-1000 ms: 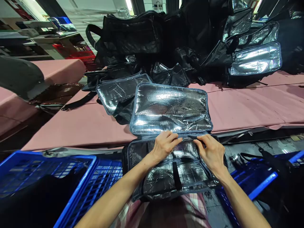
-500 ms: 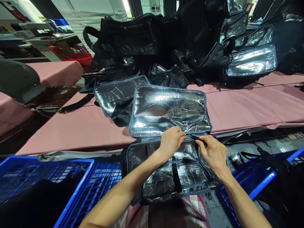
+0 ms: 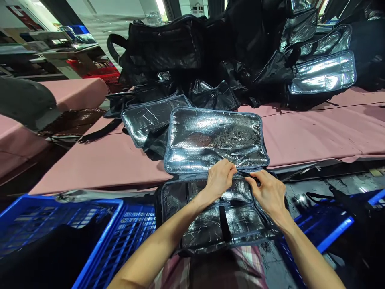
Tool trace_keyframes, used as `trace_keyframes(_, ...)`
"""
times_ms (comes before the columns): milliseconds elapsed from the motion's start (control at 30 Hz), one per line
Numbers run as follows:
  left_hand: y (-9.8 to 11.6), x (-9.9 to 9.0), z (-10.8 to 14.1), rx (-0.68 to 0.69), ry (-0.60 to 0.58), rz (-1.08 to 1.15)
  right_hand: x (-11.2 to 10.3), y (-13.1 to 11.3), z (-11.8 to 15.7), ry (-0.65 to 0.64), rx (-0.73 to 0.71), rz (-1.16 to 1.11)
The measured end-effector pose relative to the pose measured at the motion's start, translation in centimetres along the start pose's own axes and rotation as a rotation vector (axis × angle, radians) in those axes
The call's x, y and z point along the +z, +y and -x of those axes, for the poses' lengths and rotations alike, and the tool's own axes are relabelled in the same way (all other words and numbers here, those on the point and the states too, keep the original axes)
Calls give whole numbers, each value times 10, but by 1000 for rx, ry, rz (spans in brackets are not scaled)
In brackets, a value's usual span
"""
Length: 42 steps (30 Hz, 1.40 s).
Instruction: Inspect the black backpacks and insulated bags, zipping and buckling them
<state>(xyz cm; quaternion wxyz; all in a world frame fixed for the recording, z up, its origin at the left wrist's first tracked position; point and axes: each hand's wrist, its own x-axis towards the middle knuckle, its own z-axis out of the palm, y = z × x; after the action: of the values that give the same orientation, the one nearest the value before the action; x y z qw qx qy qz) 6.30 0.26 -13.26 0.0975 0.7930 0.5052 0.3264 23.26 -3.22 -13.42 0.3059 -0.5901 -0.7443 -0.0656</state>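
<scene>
An insulated bag [image 3: 207, 233] with a silver foil lining lies open in front of me, its lid [image 3: 215, 138] folded back over the table edge. My left hand [image 3: 221, 176] pinches at the seam between lid and body; a thread there, if any, is too small to make out. Just to its right, my right hand [image 3: 269, 190] closes around a slim black pointed tool [image 3: 248, 175], which looks like thread snips. The tool's tip points left along the seam, close to my left fingertips. A black strap [image 3: 224, 224] crosses the lining below.
The pink-covered table [image 3: 325, 132] stretches across. Other foil-lined bags [image 3: 155, 118] and a pile of black bags [image 3: 165, 48] stand on it. A blue crate [image 3: 110, 237] with dark material is at my left; another blue crate [image 3: 335, 235] is at my right.
My right hand and the tool have shifted slightly left, so the tip now lies against my left fingertips. The left hand has moved slightly too; the bag lies much as before.
</scene>
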Motion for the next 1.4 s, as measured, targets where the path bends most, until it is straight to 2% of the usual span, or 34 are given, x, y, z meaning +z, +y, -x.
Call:
trace_keyframes(200, 1, 7, 1, 41, 57, 14, 3, -6, -5, -45, -10, -20)
trace_keyframes(300, 2, 2, 1, 40, 80, 170, 5, 0, -7, -77, 92, -192)
trace_keyframes(367, 1, -9, 2, 12, 74, 333, 6, 7, -6, -113, 181, -366)
trace_keyframes(400, -1, -18, 3, -4, 29, 427, 7, 11, -6, -129, 220, -461)
trace_keyframes(467, -6, -37, 6, -13, -150, 616, 6, 19, -4, -124, 272, -600)
trace_keyframes(533, -12, -52, 10, 3, -281, 665, 5, 23, -3, -64, 247, -606)
trace_keyframes(567, -14, -56, 12, 17, -268, 588, 5, 23, -4, -28, 198, -556)
trace_keyframes(633, -17, -54, 15, 80, -154, 270, 4, 20, -8, -13, 46, -422)
trace_keyframes(667, -18, -49, 15, 128, -112, 83, 5, 17, -12, -42, -34, -356)
trace_keyframes(733, -19, -37, 15, 217, -98, -198, 7, 11, -21, -139, -148, -231)
trace_keyframes(800, -20, -26, 15, 249, -91, -307, 8, 9, -30, -234, -184, -166)
trace_keyframes(900, -25, -18, 19, 309, 1, -318, 6, 13, -38, -289, -137, -288)
trace_keyframes(967, -29, -16, 24, 390, 65, -327, 1, 18, -38, -258, -75, -325)
trace_keyframes(1033, -31, -14, 28, 432, 101, -308, -4, 22, -34, -217, -15, -259)
trace_keyframes(1100, -30, -12, 28, 378, 107, -249, -7, 23, -28, -198, 28, -199)
trace_keyframes(1267, -13, -11, 13, 83, 35, -237, -8, 21, -21, -177, 89, -190)
trace_keyframes(1333, -6, -10, 8, 56, 11, -258, -7, 20, -20, -171, 84, -178)
trace_keyframes(1400, -2, -7, 7, 97, 3, -265, -7, 21, -19, -159, 65, -163)
